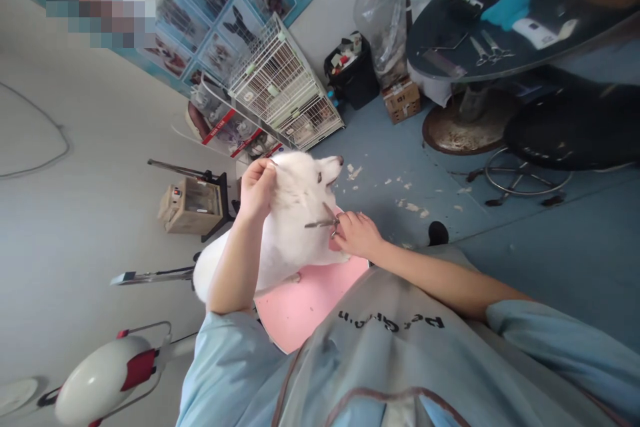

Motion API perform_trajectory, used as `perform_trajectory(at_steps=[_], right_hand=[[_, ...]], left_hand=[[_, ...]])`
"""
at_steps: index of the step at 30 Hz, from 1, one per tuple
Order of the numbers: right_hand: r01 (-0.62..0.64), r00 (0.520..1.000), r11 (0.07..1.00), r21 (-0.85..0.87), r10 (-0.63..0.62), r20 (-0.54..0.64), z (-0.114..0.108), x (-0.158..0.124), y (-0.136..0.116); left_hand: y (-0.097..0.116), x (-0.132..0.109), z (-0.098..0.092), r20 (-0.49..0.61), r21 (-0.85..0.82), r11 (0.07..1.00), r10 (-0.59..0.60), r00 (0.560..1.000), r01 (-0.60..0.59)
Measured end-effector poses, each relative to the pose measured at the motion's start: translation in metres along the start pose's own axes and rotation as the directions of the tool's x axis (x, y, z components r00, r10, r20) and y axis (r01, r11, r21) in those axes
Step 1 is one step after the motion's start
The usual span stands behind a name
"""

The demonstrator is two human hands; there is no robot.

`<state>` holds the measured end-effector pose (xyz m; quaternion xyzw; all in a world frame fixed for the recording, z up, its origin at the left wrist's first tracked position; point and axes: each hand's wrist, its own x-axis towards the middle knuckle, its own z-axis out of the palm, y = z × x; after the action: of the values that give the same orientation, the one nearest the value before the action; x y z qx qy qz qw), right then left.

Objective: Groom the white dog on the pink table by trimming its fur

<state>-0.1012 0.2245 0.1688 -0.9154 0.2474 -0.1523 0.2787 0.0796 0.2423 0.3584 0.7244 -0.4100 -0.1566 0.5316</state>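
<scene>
A pink tabletop (313, 297) bears a white dog (290, 230).

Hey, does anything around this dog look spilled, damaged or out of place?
Yes: pale clumps, probably cut fur, lie scattered on the blue floor in front of the dog, not swept up. The base beneath the dark table looks brown and stained, possibly rusted.

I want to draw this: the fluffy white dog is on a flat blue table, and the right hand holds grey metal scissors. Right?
Almost: the flat table is pink, not blue, as the head view shows. The fluffy white dog is on it, and the right hand holds grey metal scissors.
</scene>
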Motion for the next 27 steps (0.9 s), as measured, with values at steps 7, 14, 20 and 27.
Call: perform_trajectory(at_steps=[7, 14, 20, 27], right_hand=[[-0.035, 0.999, 0.999, -0.023, 0.035, 0.024, -0.005, -0.003, -0.002], [-0.034, 0.999, 0.999, 0.016, 0.034, 0.035, -0.009, -0.005, -0.003], [-0.025, 0.999, 0.998, 0.053, 0.022, 0.048, -0.013, -0.007, 0.001], [0.018, 0.994, 0.996, 0.092, -0.027, 0.101, -0.023, -0.006, 0.007]], left_hand=[[0.0, 0.0, 0.002, 0.003, -0.004, 1.0, -0.017, 1.0, 0.017], [0.003, -0.002, 0.004, -0.032, -0.033, 0.998, -0.045, 0.998, 0.044], [0.005, -0.007, 0.006, -0.071, -0.031, 0.999, -0.041, 0.997, 0.039], [0.007, -0.014, 0.006, -0.094, -0.033, 0.999, -0.02, 0.995, 0.017]])
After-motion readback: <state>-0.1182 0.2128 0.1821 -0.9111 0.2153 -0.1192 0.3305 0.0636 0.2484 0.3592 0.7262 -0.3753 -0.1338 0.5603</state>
